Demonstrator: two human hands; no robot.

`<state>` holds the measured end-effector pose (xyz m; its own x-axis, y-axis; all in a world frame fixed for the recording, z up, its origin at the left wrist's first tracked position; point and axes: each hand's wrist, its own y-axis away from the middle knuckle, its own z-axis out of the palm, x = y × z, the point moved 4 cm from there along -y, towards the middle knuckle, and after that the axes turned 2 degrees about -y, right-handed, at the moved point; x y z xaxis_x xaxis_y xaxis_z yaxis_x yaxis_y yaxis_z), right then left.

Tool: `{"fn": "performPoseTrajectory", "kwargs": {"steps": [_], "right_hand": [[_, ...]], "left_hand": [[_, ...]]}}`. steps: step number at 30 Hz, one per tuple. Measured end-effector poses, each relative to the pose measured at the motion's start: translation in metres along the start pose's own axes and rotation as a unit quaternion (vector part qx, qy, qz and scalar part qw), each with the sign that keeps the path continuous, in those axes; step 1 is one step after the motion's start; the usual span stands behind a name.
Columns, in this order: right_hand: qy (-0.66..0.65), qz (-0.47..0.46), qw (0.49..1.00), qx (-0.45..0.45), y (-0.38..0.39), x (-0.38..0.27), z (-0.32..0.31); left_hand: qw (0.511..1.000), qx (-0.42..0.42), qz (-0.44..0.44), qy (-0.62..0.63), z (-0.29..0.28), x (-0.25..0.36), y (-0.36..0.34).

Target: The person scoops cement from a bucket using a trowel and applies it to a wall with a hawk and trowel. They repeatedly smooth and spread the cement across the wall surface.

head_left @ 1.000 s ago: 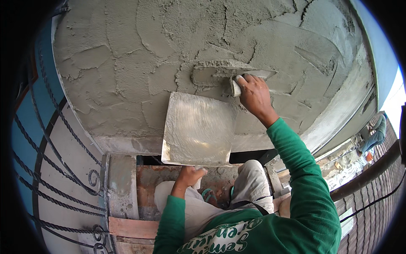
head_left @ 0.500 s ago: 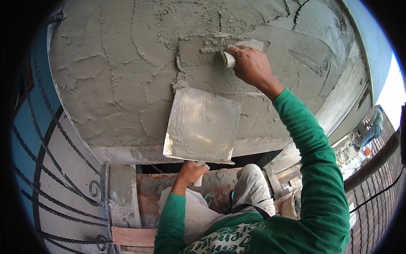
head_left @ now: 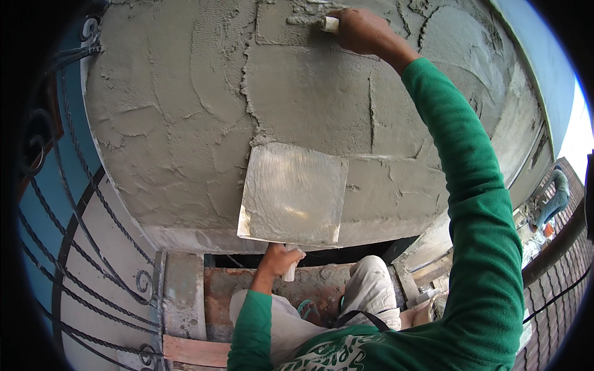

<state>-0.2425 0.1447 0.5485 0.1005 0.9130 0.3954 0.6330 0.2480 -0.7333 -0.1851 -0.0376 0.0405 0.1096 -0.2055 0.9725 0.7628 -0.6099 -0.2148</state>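
My right hand (head_left: 360, 32) is closed on the pale handle of a plastering trowel (head_left: 329, 25), up at the top of the wall of wet grey plaster (head_left: 167, 111); much of the blade is hidden behind my hand or blends into the plaster. My left hand (head_left: 281, 258) grips the pale handle of a square metal hawk (head_left: 291, 191), held in front of the wall's lower part, its face smeared with a thin grey film.
Twisted iron railing bars (head_left: 105, 204) run along the left. A bucket (head_left: 431, 309) stands low right, behind my arm. A dark pipe (head_left: 554, 253), tiled roofing (head_left: 560, 315) and another person (head_left: 554, 195) are at the right. Below are my knees and a rough ledge (head_left: 229, 290).
My right hand and the trowel have moved upward across the plaster, leaving a smoother patch below. The hawk in my left hand appears slightly lower and more level in the picture.
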Motion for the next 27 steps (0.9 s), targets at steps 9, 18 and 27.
{"fn": "performPoseTrajectory", "kwargs": {"steps": [9,18,27], "right_hand": [[-0.052,0.063,0.996,-0.048,0.013,0.113,-0.005],[-0.107,0.189,0.972,-0.092,0.110,0.196,0.008],[-0.151,0.254,0.955,0.015,0.188,0.208,-0.002]], "left_hand": [[0.997,0.009,-0.070,0.026,0.002,0.000,0.002],[0.997,0.018,-0.036,0.059,-0.001,0.010,0.010],[0.997,0.010,-0.069,0.027,-0.003,0.006,0.022]]}}
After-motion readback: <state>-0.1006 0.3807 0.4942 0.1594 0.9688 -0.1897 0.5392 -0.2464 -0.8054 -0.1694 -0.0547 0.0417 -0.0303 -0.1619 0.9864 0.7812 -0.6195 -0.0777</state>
